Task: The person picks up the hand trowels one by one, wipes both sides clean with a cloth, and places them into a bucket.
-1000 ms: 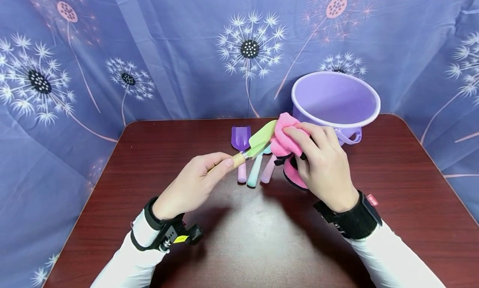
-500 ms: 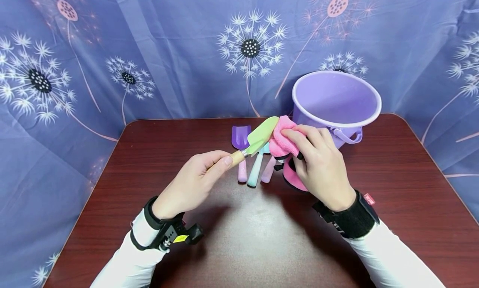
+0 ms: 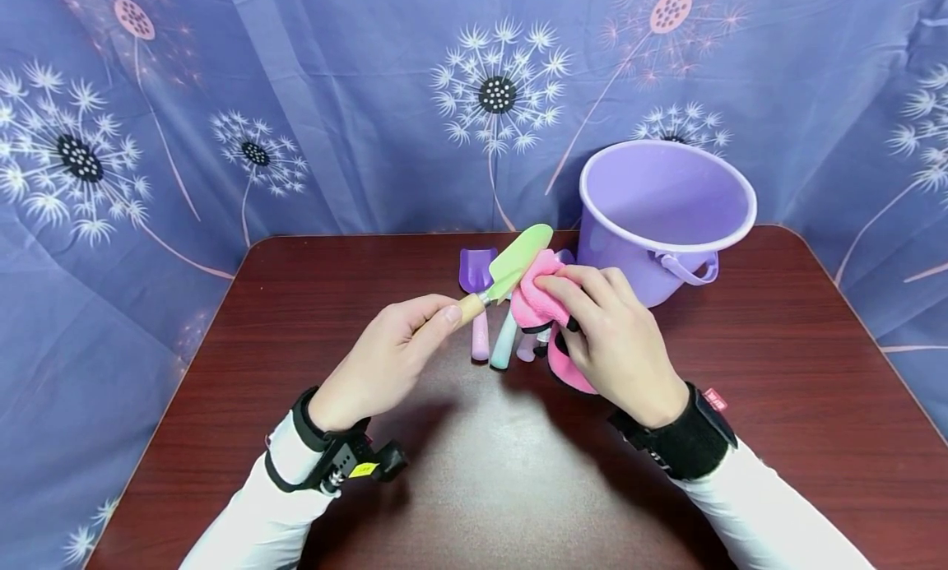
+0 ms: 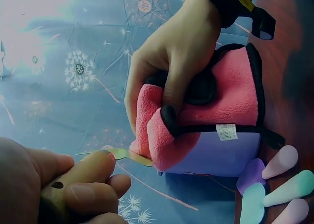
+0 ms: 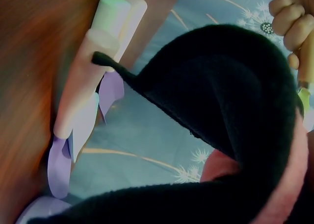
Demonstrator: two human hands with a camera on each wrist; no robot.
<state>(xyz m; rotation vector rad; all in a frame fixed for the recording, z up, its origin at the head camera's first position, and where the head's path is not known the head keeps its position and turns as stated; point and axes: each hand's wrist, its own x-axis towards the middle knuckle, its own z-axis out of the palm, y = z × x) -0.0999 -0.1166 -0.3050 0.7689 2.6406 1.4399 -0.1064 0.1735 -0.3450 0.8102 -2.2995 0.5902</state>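
My left hand (image 3: 381, 360) grips the wooden handle of a garden trowel (image 3: 521, 260) with a lime-green blade, raised above the table. The blade points up and to the right. My right hand (image 3: 620, 340) pinches a bunched pink fleece cloth (image 3: 539, 297) with black edging against the blade's lower right edge. A loose part of this cloth hangs below the fingers. In the left wrist view, a white label (image 4: 227, 132) shows on the cloth (image 4: 225, 99). Its black underside fills much of the right wrist view.
Under the held trowel lie a purple shovel (image 3: 474, 267) with a pink handle, a mint-handled tool (image 3: 504, 342) and a lilac-handled tool (image 3: 526, 348), partly covered. A purple bucket (image 3: 618, 266) stands at the back right of the brown table (image 3: 333, 274). Patterned blue fabric (image 3: 370, 101) hangs behind.
My right hand has slid the cloth left and toward me, from the blade's tip toward its base, baring the tip. The trowel in my left hand has tipped up slightly.
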